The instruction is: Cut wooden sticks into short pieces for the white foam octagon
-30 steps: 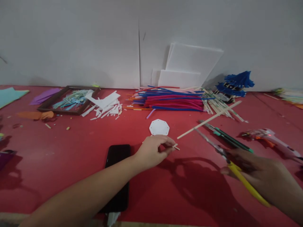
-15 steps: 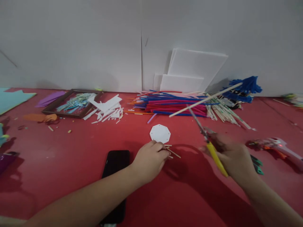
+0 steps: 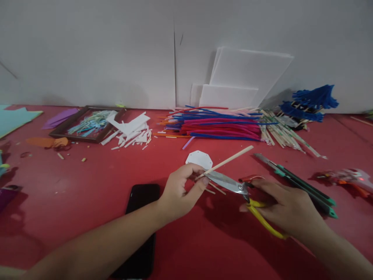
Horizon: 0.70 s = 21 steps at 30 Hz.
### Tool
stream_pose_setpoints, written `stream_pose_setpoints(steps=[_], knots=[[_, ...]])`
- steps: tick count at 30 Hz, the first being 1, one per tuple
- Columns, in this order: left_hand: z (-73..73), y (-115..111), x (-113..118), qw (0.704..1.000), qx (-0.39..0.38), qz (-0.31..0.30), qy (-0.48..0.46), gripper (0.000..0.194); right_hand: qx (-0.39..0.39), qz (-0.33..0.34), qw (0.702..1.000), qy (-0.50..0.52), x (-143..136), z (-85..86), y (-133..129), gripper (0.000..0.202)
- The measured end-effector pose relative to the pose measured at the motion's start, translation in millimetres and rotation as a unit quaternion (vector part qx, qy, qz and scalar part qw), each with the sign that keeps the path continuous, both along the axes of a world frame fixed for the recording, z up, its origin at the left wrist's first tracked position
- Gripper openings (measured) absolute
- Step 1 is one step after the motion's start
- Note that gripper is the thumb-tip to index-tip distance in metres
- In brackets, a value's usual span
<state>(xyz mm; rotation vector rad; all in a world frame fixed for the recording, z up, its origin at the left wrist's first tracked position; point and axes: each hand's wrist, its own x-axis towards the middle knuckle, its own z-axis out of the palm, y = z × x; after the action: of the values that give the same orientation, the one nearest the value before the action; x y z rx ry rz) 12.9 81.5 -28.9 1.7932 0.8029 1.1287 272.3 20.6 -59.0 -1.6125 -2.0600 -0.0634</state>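
Note:
My left hand (image 3: 185,190) pinches one end of a thin wooden stick (image 3: 233,158), which slants up to the right. In my right hand (image 3: 288,206) are scissors (image 3: 227,182) with yellow handles. Their blades meet the stick close to my left fingertips. Several short stick pieces (image 3: 217,188) show just below those fingertips; whether they lie on the table or are held too, I cannot tell. Behind my left hand lies a white octagonal piece (image 3: 199,158) with small holes near its rim, partly covered by the fingers.
A black phone (image 3: 140,225) lies under my left forearm. Green-and-black cutters (image 3: 303,184) and a glue gun (image 3: 346,179) are at right. Along the back sit pipe cleaners (image 3: 221,128), wooden sticks (image 3: 279,132), white scraps (image 3: 131,130), a brown frame (image 3: 87,138) and white sheets (image 3: 250,74).
The scissors have come down and left, and their blades are now at the stick. The stick's lower end has come into my left fingers. The cutters, mostly covered before, now show.

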Motion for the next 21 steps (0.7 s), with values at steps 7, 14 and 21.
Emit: stream_pose_setpoints(steps=[7,14,21], knots=[[2.2,-4,1,0.997,0.002,0.031,-0.071,0.005,0.025,0.025,0.999,0.006,0,0.1,2,0.049],[6.6,-5,-1,0.999,-0.017,-0.022,-0.045,0.011,-0.005,0.037,0.999,0.028,-16,20.2,1,0.037],[7.8,-9,-1,0.998,0.031,-0.053,0.001,0.009,-0.084,0.047,0.995,0.014,-36,38.8,-5,0.032]])
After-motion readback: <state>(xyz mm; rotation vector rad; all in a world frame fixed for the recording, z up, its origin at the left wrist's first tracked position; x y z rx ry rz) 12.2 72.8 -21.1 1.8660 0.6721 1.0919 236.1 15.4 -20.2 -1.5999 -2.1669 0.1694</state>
